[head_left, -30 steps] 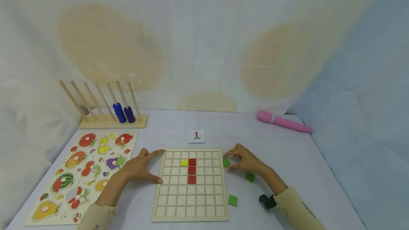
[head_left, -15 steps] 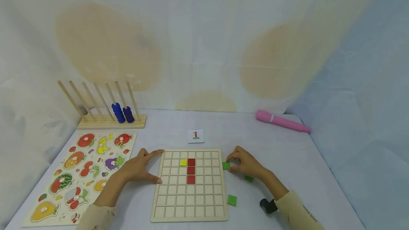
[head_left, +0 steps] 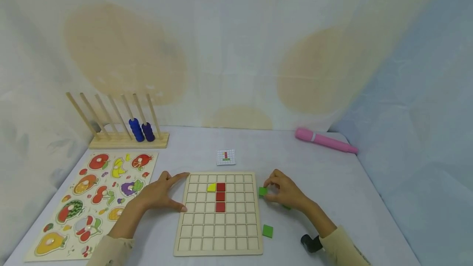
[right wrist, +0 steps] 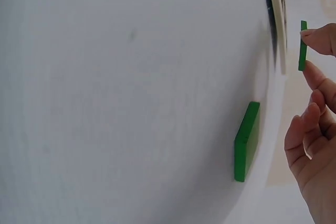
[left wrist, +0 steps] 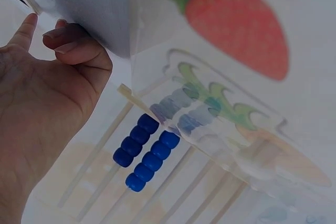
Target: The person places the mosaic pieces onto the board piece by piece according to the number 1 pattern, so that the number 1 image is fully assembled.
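Note:
A wooden grid board lies flat in the head view, with a column of red square tiles and a yellow tile beside the top one. At the board's left edge rests my left hand, thumb and index finger spread wide against the rim. Just off the right edge, my right hand pinches a green square tile between thumb and finger. The right wrist view shows that tile edge-on, above another green tile on the table. A further green tile lies nearer the front.
A small pattern card lies behind the board. To the left are a fruit puzzle board and a wooden bead stand. A pink marker-shaped object lies back right. Near the right sleeve sits a black object.
My right thumb and fingers have closed on the green tile, which has turned square to the board and shifted slightly right. The left hand has stayed at the board's edge.

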`<state>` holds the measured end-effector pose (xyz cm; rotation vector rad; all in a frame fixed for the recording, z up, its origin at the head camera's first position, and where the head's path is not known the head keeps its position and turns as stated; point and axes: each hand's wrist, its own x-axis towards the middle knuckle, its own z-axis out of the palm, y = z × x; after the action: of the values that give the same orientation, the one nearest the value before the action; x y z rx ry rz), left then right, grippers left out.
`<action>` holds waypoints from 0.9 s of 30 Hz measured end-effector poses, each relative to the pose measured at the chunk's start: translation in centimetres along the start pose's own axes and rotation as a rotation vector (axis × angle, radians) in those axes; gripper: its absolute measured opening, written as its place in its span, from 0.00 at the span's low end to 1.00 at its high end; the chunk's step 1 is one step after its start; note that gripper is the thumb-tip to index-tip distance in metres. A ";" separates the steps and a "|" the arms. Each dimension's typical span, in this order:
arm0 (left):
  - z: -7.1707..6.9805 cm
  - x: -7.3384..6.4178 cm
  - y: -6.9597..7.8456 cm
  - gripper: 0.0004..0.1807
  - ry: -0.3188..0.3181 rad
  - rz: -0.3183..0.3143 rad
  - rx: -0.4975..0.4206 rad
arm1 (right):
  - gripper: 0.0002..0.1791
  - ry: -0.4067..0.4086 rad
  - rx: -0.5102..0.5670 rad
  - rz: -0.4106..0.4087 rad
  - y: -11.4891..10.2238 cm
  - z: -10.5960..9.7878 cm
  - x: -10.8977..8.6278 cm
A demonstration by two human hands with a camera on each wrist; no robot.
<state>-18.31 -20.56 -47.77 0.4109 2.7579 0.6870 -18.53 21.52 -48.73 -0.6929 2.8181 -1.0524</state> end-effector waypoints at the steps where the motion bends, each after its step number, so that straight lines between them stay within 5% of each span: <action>1: 0.0 0.0 0.0 0.60 0.001 -0.003 0.001 | 0.12 0.001 0.020 -0.003 -0.2 0.0 0.0; 9: 0.3 0.2 -0.6 0.61 0.003 -0.004 0.005 | 0.11 -0.037 0.148 -0.022 -2.3 0.8 -0.1; 27: 0.2 0.3 -0.4 0.61 -0.014 -0.022 -0.012 | 0.11 -0.119 0.213 -0.098 -5.9 4.2 0.8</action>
<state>-18.60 -20.71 -48.14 0.3812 2.7399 0.6927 -16.08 14.73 -48.10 -0.8455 2.5481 -1.2581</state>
